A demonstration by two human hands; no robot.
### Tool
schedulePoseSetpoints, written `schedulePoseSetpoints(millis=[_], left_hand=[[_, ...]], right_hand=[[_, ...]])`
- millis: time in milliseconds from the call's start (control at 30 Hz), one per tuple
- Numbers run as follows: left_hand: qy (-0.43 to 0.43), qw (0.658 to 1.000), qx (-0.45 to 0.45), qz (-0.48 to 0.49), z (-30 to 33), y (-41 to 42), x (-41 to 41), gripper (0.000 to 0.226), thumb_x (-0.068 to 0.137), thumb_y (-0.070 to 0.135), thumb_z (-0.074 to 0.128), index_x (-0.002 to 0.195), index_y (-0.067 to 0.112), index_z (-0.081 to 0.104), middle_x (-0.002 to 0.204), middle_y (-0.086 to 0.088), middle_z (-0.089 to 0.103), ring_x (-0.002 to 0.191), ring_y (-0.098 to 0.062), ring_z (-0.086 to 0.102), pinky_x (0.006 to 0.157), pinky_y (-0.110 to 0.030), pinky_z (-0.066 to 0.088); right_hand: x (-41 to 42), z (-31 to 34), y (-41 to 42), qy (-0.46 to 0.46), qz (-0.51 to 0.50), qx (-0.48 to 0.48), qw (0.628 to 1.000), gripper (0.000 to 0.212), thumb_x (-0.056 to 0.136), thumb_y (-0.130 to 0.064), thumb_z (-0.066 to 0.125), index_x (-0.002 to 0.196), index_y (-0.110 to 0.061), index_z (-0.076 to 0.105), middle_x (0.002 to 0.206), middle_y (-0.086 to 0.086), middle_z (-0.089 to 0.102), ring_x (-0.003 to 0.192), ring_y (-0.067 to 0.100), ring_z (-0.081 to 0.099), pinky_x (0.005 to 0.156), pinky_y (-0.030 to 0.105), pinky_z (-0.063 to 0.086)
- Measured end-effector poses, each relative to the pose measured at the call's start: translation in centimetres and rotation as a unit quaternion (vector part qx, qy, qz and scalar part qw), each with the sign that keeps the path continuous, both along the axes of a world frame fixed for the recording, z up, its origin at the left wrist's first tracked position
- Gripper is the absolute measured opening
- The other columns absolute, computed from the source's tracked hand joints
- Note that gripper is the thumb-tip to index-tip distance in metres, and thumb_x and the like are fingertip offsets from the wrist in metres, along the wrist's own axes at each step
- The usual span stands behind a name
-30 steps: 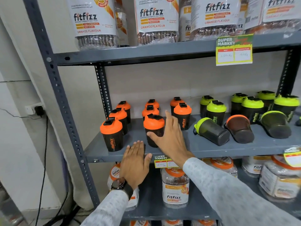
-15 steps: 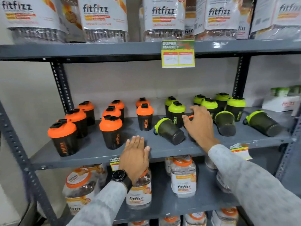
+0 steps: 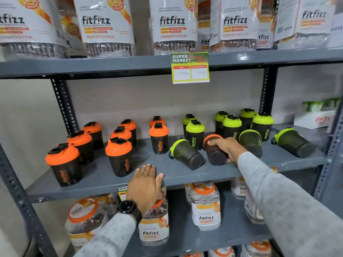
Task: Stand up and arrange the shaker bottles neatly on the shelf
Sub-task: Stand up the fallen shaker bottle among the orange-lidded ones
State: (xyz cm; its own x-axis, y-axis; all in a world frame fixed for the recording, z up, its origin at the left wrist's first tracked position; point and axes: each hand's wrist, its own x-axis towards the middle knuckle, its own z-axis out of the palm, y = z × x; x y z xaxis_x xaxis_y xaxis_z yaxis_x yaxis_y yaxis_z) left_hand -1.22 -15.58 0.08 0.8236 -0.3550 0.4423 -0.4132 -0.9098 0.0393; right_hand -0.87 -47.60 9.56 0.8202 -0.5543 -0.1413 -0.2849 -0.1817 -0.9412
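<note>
- My right hand (image 3: 225, 147) is wrapped around the orange-lidded shaker (image 3: 213, 149), which lies on its side on the middle shelf (image 3: 176, 175), between two toppled green-lidded shakers.
- One fallen green shaker (image 3: 185, 153) lies just left of it, another (image 3: 250, 140) just right; a third (image 3: 293, 142) lies further right.
- My left hand (image 3: 145, 184) rests flat and open on the shelf's front edge, holding nothing.
- Orange shakers (image 3: 119, 156) stand upright at left, green ones (image 3: 194, 134) upright behind.
</note>
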Motion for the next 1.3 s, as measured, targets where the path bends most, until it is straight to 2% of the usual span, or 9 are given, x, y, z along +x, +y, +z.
schedulePoseSetpoints(millis=[67,133,267,333,433,633,800,1100,1300], left_hand=[[0.006,1.0,0.003,-0.003,0.3,0.1,0.0,0.089,0.097,0.062,-0.006,0.152,0.012,0.043,0.159,-0.011,0.044,0.15,-0.025,0.036,0.126,-0.039,0.018],[0.013,1.0,0.006,-0.001,0.4,0.3,0.1,0.086,0.099,0.061,-0.003,0.153,0.011,0.041,0.161,-0.012,0.041,0.151,-0.026,0.033,0.126,-0.04,0.016],[0.01,1.0,0.018,0.015,0.7,0.9,0.0,0.084,0.1,0.062,0.002,0.154,0.01,0.041,0.161,-0.014,0.04,0.151,-0.028,0.032,0.126,-0.042,0.015],[0.01,0.999,0.032,0.016,0.8,1.2,-0.3,0.082,0.101,0.061,0.005,0.154,0.01,0.04,0.161,-0.014,0.04,0.151,-0.028,0.032,0.126,-0.042,0.016],[0.011,0.999,0.045,0.025,0.7,1.7,-0.8,0.081,0.101,0.061,0.007,0.154,0.009,0.039,0.161,-0.013,0.04,0.151,-0.028,0.032,0.125,-0.042,0.016],[0.015,0.997,0.064,0.028,0.5,1.9,-1.0,0.074,0.104,0.059,0.014,0.157,0.01,0.031,0.165,-0.013,0.033,0.153,-0.027,0.027,0.126,-0.04,0.013],[0.011,0.997,0.063,0.036,0.4,1.7,-1.1,0.073,0.104,0.057,0.016,0.156,0.009,0.032,0.164,-0.014,0.034,0.153,-0.027,0.028,0.126,-0.04,0.012],[0.01,0.998,0.059,0.036,0.3,1.6,-1.1,0.073,0.104,0.057,0.017,0.157,0.009,0.032,0.164,-0.014,0.034,0.153,-0.027,0.028,0.126,-0.04,0.011],[0.005,0.998,0.051,0.03,0.0,1.6,-0.9,0.073,0.104,0.058,0.015,0.156,0.01,0.034,0.163,-0.013,0.036,0.152,-0.027,0.03,0.126,-0.04,0.014]], right_hand=[[0.5,0.0,0.1,-0.03,-0.032,-0.023,0.999,0.083,0.051,-0.048,0.093,0.117,-0.006,0.066,0.105,0.014,0.073,0.087,0.037,0.075,0.075,0.047,0.064],[0.4,0.7,0.6,-0.07,-0.055,-0.05,0.995,0.089,0.043,-0.06,0.09,0.113,-0.01,0.068,0.108,0.013,0.072,0.094,0.037,0.073,0.085,0.05,0.062],[-0.4,3.6,3.8,-0.176,-0.052,-0.082,0.98,0.075,0.046,-0.066,0.081,0.104,-0.02,0.069,0.104,0.006,0.075,0.092,0.031,0.072,0.088,0.048,0.06],[-0.7,4.7,6.1,-0.244,-0.028,-0.065,0.967,0.075,0.049,-0.061,0.084,0.112,-0.026,0.065,0.107,0.001,0.075,0.095,0.026,0.073,0.089,0.048,0.06],[-0.5,4.4,9.7,-0.299,0.05,-0.007,0.953,0.098,0.054,-0.052,0.089,0.141,-0.03,0.049,0.12,0.0,0.073,0.104,0.019,0.074,0.088,0.046,0.063],[-0.1,-0.3,15.4,-0.311,0.134,-0.036,0.94,0.097,0.063,-0.04,0.087,0.147,-0.04,0.037,0.137,-0.005,0.064,0.123,0.017,0.064,0.103,0.05,0.055],[-0.3,-3.9,17.4,-0.294,0.127,-0.056,0.946,0.094,0.076,-0.016,0.087,0.151,-0.031,0.031,0.146,0.005,0.056,0.132,0.023,0.057,0.111,0.05,0.049],[-0.1,-7.0,18.2,-0.283,0.11,-0.092,0.948,0.097,0.077,-0.017,0.088,0.15,-0.036,0.027,0.151,0.004,0.051,0.137,0.022,0.053,0.11,0.052,0.05],[-1.7,-6.6,18.1,-0.269,0.105,-0.176,0.941,0.104,0.081,-0.03,0.086,0.162,-0.027,0.021,0.162,0.005,0.04,0.148,0.024,0.04,0.119,0.048,0.038]])
